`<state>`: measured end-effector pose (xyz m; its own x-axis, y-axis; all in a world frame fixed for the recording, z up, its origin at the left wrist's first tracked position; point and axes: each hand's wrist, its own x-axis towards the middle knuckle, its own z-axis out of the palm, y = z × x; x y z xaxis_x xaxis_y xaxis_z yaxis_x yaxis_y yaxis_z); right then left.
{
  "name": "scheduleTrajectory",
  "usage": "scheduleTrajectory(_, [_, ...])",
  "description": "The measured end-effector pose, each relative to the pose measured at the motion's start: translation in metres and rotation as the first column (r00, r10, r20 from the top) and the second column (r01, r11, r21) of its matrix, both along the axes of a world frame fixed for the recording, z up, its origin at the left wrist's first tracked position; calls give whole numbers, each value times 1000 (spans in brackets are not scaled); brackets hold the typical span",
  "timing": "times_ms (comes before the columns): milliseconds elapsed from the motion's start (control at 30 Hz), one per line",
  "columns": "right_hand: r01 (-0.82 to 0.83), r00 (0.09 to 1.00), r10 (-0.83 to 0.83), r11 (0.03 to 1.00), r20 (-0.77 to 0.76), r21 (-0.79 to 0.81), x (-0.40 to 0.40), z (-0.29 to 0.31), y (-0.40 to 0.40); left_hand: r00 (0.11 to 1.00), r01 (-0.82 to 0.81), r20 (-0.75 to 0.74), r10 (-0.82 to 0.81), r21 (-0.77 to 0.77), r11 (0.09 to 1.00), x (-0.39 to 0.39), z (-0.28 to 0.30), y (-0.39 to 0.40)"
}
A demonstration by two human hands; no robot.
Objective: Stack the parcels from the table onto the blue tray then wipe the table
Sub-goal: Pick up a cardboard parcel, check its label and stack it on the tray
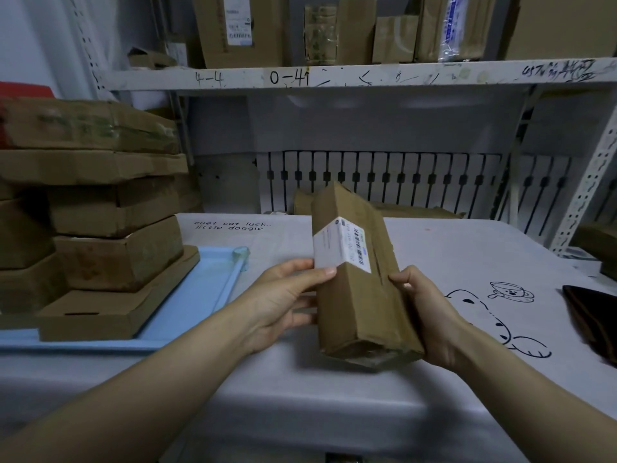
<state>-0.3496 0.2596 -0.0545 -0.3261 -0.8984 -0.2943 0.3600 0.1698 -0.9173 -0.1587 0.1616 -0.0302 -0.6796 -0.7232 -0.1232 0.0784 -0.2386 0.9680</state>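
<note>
Both hands, left [283, 305] and right [430, 315], fingers [320, 272] are grasping the parcel [360, 289] right of the tray [200, 295], needing level placing atop its stack [110, 228].

Both bare forearms reach in from the bottom corners toward mid-frame. The left hand [283, 300] clasps the long brown cardboard parcel [359, 282] with thumb on top; the right hand [425, 312] grips its opposite side, fingers curled.

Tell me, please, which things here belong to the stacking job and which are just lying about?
Job: long parcel held by left hand and right hand; blue tray; stacked boxes; table.
Lying about: shelf boxes; dark cloth.
</note>
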Motion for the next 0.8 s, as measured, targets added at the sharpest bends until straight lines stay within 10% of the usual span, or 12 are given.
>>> scheduleTrajectory(800, [-121, 982, 127, 991, 139, -51, 8, 2, 5, 999, 6, -51, -7, -18, 1000, 6, 9, 6])
